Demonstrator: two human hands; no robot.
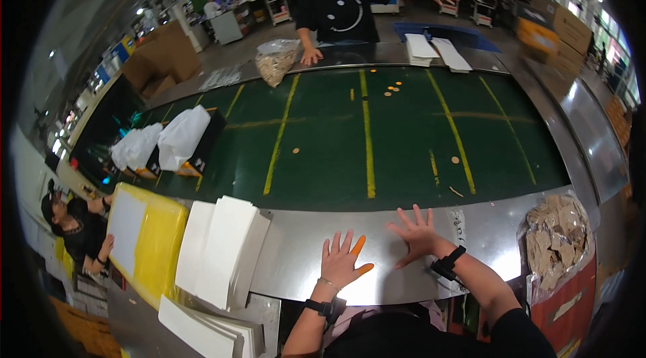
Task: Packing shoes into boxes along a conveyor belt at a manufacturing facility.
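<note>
My left hand [342,264] is spread over the bare metal ledge [296,243], with orange covers on the thumb and index finger. Nothing is in it. To its right, my right hand [415,235] is also spread and holds nothing, its fingertips close to the near edge of the green conveyor belt [323,149]. Whether either palm touches the metal I cannot tell. Left of my left hand stands a thick stack of white sheets [219,250]. Several small round tan discs, one a single disc [455,160], lie scattered on the belt.
Boxes draped with white sheets [185,136] sit on the belt's left. A yellow-wrapped bundle [148,243] and more white sheets [202,331] are at left. A bag of brown scraps [557,240] lies at right. Across the belt stands a person [346,8] beside a plastic bag [276,62]; another person sits far left.
</note>
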